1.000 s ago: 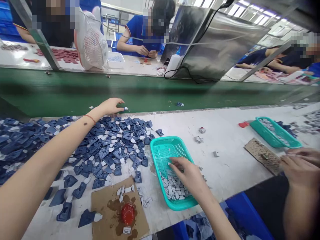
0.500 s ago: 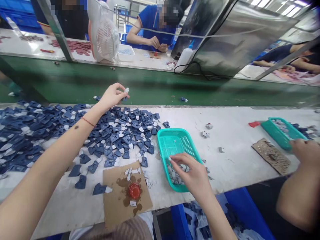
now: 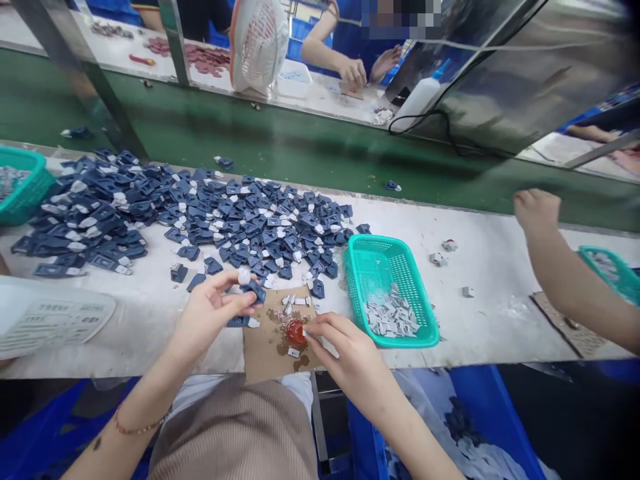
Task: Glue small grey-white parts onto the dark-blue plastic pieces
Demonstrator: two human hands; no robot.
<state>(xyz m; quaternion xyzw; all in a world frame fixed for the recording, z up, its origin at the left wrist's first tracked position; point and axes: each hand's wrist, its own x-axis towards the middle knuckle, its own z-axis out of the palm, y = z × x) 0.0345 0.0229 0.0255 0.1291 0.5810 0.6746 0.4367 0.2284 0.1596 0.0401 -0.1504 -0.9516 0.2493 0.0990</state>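
Note:
My left hand (image 3: 210, 317) is closed on a dark blue fabric-like piece (image 3: 257, 292) with a white tab, held just above the table. My right hand (image 3: 353, 357) pinches a small pale grey piece (image 3: 305, 333), mostly hidden by the fingertips, against or right beside a round red dish (image 3: 295, 332). That dish sits on a wet-stained cardboard sheet (image 3: 260, 360) with several small pale pieces (image 3: 289, 305) on it. To the right, a green basket (image 3: 353, 287) holds many small grey pieces (image 3: 393, 317). Behind my left hand spreads a large pile of blue pieces (image 3: 265, 223).
A co-worker's arm (image 3: 565, 267) reaches in from the right, over another cardboard sheet (image 3: 560, 320). At left are a second green basket (image 3: 37, 197) and a white printed bag-like object (image 3: 60, 317). A blue bin (image 3: 500, 407) stands below the table edge.
My left hand has come back from above the pile's far side towards the cardboard, with the blue piece. My right hand has moved from the basket to the red dish. The view has shifted.

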